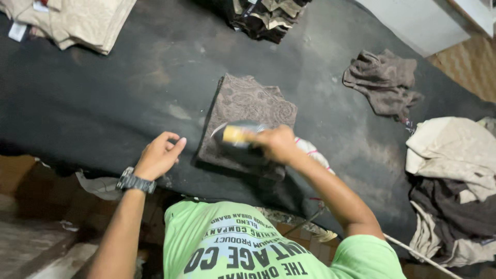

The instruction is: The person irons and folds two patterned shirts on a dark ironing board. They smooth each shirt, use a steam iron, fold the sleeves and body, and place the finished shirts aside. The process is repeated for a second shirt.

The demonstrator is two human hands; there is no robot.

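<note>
Dark, worn padding covers a long surface that runs across most of the frame, seen from above. At the centre lies a folded brown cloth with a pale paisley pattern, flat on the padding. The person's right hand is clamped around the handle of a dark clothes iron with a yellow patch on its body, which rests on the lower part of the folded cloth. The iron is blurred, so its finer details cannot be made out. The left hand lies at the lower left of the cloth, just beside its edge, fingers loosely curled and holding nothing; a dark wristwatch sits on that wrist. The two hands are apart, with the cloth's corner between them.

At the upper left of the frame sits a stack of folded beige cloths. At the top centre is a pile of dark and tan folded cloths. A crumpled grey-brown cloth lies at the upper right, and a heap of cream and dark garments fills the right edge.
</note>
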